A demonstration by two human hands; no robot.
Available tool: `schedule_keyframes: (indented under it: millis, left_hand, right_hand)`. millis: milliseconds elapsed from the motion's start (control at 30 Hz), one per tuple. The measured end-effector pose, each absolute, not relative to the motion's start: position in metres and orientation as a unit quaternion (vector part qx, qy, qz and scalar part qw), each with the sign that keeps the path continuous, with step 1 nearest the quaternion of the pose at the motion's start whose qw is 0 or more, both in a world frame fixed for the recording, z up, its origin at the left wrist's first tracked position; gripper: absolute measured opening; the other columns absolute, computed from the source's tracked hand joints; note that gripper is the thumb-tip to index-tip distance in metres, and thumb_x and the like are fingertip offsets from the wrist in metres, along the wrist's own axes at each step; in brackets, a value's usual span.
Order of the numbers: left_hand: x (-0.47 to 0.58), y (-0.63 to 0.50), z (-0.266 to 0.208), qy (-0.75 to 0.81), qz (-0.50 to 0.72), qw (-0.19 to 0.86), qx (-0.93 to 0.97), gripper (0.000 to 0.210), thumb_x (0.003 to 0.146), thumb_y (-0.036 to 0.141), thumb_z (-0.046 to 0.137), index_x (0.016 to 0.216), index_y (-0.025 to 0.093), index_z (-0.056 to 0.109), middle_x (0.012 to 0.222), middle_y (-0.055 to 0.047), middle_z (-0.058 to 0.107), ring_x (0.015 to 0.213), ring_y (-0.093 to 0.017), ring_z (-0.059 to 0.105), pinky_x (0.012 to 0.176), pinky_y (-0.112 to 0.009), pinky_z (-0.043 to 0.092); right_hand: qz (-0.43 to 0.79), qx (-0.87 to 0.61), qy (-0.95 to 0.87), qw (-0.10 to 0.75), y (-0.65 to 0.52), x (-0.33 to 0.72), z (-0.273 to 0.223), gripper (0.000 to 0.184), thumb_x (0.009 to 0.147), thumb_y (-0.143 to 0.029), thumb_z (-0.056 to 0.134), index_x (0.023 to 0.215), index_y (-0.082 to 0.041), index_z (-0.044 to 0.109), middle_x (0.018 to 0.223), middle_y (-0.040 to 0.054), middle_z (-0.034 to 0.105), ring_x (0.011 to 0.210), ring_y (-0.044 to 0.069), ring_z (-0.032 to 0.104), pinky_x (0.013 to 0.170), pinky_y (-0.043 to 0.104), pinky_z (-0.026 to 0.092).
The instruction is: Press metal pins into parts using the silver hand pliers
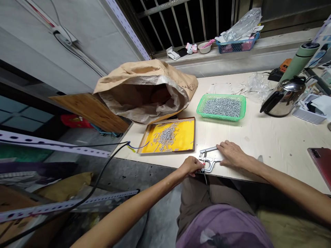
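Metal snap-fastener pliers [212, 161] lie at the table's front edge, their two handles spread apart towards the right. My right hand [231, 154] rests around the handle ends, thumb on the lower one and fingers on the upper one. At the jaw end, the fingers of my left hand [191, 166] are pinched together; what they hold, if anything, is too small to make out. Just beyond my left hand is a shallow tray [186, 130] with a yellow lining and a loose heap of small metal pins [167, 135]. More such pieces fill a green plastic basket [221, 118] farther back.
A large brown paper sack [178, 74] gapes behind the tray. To the right stand a steel kettle [286, 96], a green flask [300, 62] and a grey bin [309, 113]. A red phone [319, 162] lies at the right edge. A dark cable [100, 172] hangs left.
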State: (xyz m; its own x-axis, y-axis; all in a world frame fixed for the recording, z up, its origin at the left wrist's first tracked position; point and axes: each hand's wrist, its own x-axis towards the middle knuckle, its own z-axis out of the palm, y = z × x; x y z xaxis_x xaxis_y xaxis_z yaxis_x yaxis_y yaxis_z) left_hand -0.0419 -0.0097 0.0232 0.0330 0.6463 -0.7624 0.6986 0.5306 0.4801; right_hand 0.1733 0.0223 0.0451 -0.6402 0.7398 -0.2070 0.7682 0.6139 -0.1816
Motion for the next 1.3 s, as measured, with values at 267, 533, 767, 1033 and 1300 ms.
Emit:
schedule_keyframes:
  millis: [267,533,767,1033,1300]
  left_hand:
    - [-0.022,-0.019,0.022,0.545,0.086,0.175,0.815,0.026,0.079,0.028,0.064,0.103,0.018,0.057,0.109,-0.009,0.061,0.103,-0.024,0.053,0.087,-0.037,0.046]
    - [0.003,0.010,0.017,0.445,0.010,0.158,0.882,0.060,0.076,0.028,0.069,0.128,0.015,0.041,0.119,-0.012,0.055,0.107,-0.027,0.051,0.092,-0.041,0.044]
    - [0.010,0.015,0.028,0.462,-0.046,0.164,0.870,0.029,0.080,0.034,0.065,0.102,0.016,0.058,0.102,-0.008,0.058,0.101,-0.026,0.051,0.081,-0.036,0.046]
    - [0.014,0.012,0.021,0.503,-0.016,0.178,0.846,0.020,0.084,0.026,0.059,0.102,0.017,0.059,0.103,-0.009,0.060,0.102,-0.026,0.053,0.082,-0.039,0.049]
    - [0.024,-0.039,-0.023,0.451,0.187,0.113,0.865,0.036,0.092,0.016,0.039,0.128,0.015,0.044,0.139,-0.017,0.044,0.135,-0.027,0.034,0.106,-0.047,0.037]
  right_hand:
    - [-0.113,0.433,0.894,0.035,0.013,0.170,0.043,0.040,0.072,-0.029,0.074,0.105,-0.017,0.056,0.098,0.0088,0.061,0.096,0.024,0.054,0.075,0.034,0.044]
    - [-0.140,0.461,0.875,0.046,0.014,0.179,0.049,0.060,0.066,-0.039,0.077,0.115,-0.013,0.054,0.108,0.0134,0.058,0.101,0.028,0.052,0.079,0.037,0.046]
    - [-0.113,0.448,0.881,0.101,0.017,0.172,0.054,0.017,0.081,-0.026,0.066,0.093,-0.014,0.064,0.095,0.0103,0.063,0.092,0.023,0.056,0.077,0.031,0.042]
    - [-0.106,0.459,0.878,0.081,0.018,0.176,0.045,0.016,0.087,-0.025,0.058,0.098,-0.014,0.063,0.093,0.0095,0.062,0.090,0.022,0.056,0.074,0.031,0.040]
    - [-0.125,0.442,0.887,0.042,0.048,0.194,0.036,0.018,0.090,-0.023,0.051,0.101,-0.017,0.063,0.097,0.0090,0.062,0.090,0.021,0.054,0.076,0.031,0.040]
